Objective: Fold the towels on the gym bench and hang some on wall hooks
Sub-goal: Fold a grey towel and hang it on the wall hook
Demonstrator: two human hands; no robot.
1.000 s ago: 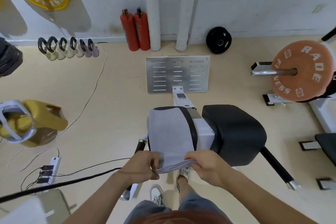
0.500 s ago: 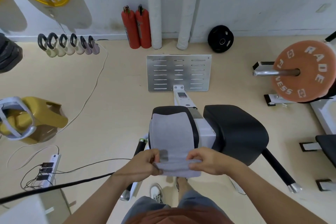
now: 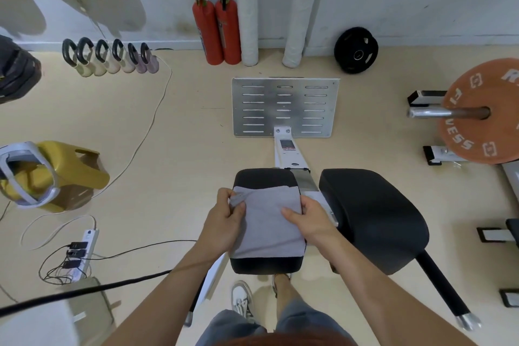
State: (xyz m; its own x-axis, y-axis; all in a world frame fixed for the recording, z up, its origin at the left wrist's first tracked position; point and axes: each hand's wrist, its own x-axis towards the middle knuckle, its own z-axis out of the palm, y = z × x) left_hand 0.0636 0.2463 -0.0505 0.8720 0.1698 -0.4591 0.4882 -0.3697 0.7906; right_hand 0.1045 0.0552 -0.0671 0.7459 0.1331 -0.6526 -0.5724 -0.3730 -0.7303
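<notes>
Towel (image 3: pixel 269 222), grey, folded, flat on bench pad (image 3: pixel 264 177), centre frame; left hand (image 3: pixel 224 222) pinches bunched upper-left corner, right hand (image 3: pixel 311 219) pinches right edge, likely squaring fold layers

A grey towel (image 3: pixel 269 222) lies flat on the small black pad (image 3: pixel 264 178) of the bench. The left hand (image 3: pixel 224 222) pinches the towel's far left corner. The right hand (image 3: pixel 311 219) holds its right edge, thumb on top. A bigger black pad (image 3: pixel 373 216) sits just beside it.
</notes>
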